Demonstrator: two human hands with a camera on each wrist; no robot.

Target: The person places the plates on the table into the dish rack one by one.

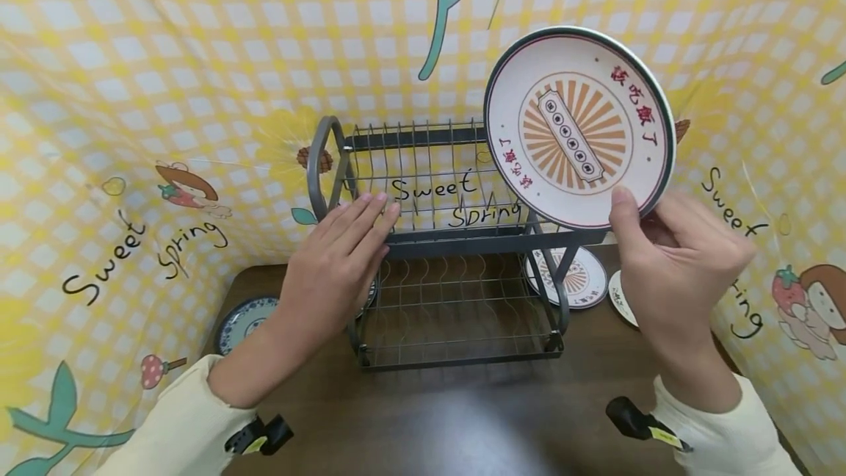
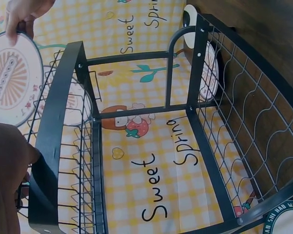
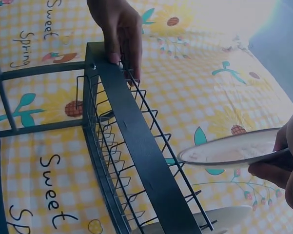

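Note:
My right hand (image 1: 681, 263) pinches the rim of a round plate (image 1: 575, 131) between thumb and fingers, above the right end of a dark two-tier dish rack (image 1: 489, 242). The plate is white with a dark rim, an orange sunburst and red lettering, its face turned toward me. In the right wrist view it shows edge-on, low edge close over the wires. My left hand (image 1: 337, 263) holds the rack's upper front rail near its left corner, thumb in front and fingers over the top. Another plate (image 3: 229, 217) stands at the upper tier's right end, hidden from the head view by the held one.
On the brown table (image 1: 436, 417), a blue-patterned plate (image 1: 247, 322) lies left of the rack. A sunburst plate (image 1: 581, 278) rests behind its right side, and a white dish (image 1: 621, 300) shows beside my right wrist. Yellow checked cloth (image 1: 231, 57) surrounds the back and sides.

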